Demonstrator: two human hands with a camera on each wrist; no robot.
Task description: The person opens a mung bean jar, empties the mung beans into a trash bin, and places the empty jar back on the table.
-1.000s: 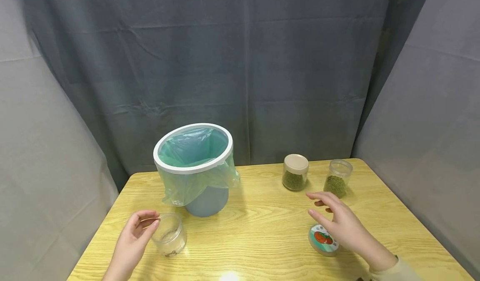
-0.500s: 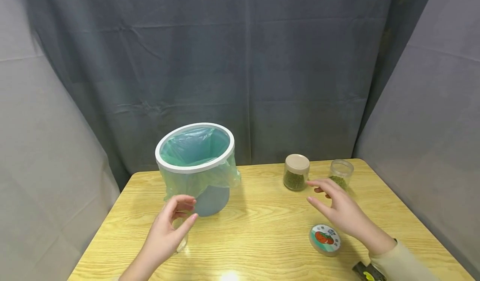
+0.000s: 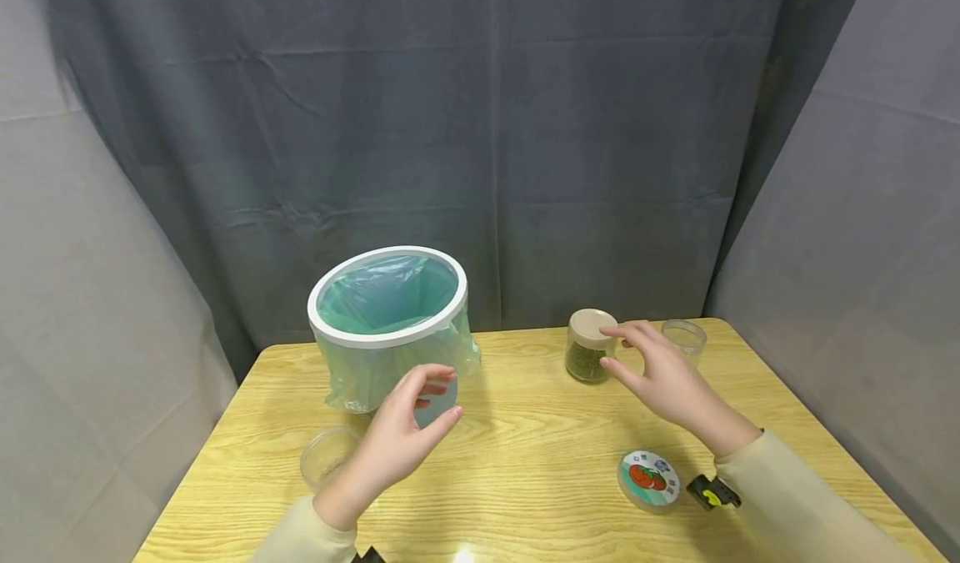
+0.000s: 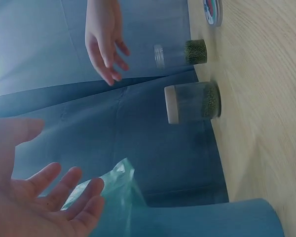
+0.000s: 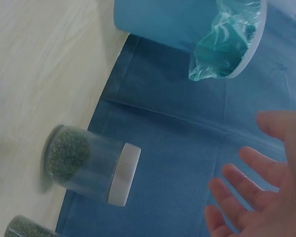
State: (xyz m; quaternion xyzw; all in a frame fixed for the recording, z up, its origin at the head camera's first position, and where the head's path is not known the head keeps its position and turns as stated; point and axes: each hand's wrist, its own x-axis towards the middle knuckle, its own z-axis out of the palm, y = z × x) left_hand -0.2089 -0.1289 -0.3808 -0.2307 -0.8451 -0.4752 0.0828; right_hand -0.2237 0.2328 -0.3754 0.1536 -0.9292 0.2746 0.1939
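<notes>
My left hand [image 3: 401,434] is raised in front of the bin, holding nothing, with its fingers loosely bent. Behind its wrist, partly hidden, a clear container [image 3: 321,454] stands on the table. My right hand [image 3: 663,379], also holding nothing, hovers close to the lidded jar [image 3: 587,361], which has a beige lid and green granules inside. From the head view I cannot tell whether the fingertips touch it; the right wrist view shows the fingers [image 5: 237,190] apart from the jar's lid [image 5: 124,174]. An uncovered jar [image 3: 686,335] of similar granules is partly covered by that hand.
A bin [image 3: 442,396] with a white rim and green bag stands at the back left. A flat round piece with a tomato picture [image 3: 648,478] lies at the front right. Grey cloth [image 3: 600,129] closes off the back and sides.
My left hand has left the clear container and moved right, in front of the bin. My right hand has gone forward, up toward the lidded jar.
</notes>
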